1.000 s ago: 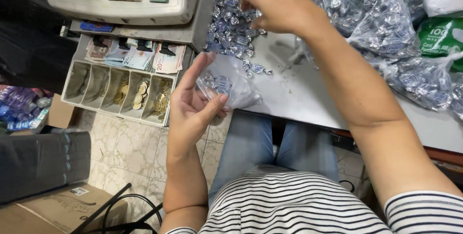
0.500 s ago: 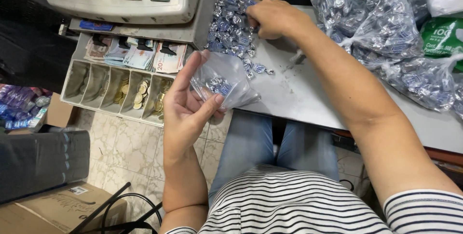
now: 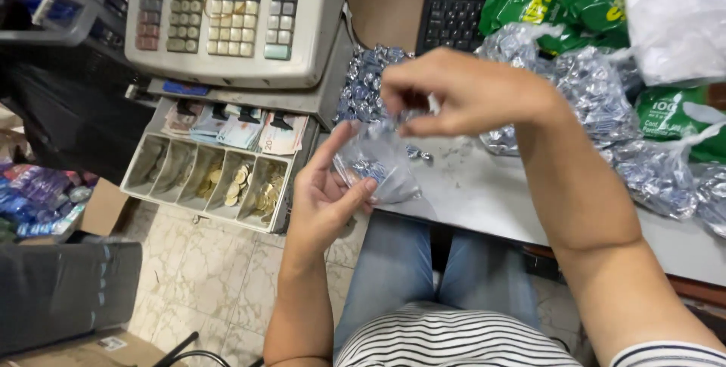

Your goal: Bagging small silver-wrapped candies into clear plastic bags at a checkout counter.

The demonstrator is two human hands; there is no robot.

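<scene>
A seated person's left hand [image 3: 325, 201] pinches a small clear bag [image 3: 376, 161] open-mouthed over the lap, while the right hand [image 3: 461, 95], at one o'clock, clutches wrapped candies above it; the loose pile [image 3: 364, 83] lies at twelve o'clock beside the cash drawer [image 3: 215, 178].

A grey counter [image 3: 484, 193] fills the view from three to five o'clock. Beige marble floor tiles [image 3: 219, 276] lie at seven o'clock, beneath an open cash drawer [image 3: 215, 178] at nine.

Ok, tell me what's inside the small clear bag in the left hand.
The small clear bag in the left hand holds a few blue-and-silver wrapped candies. The fingers cover its lower left part.
</scene>
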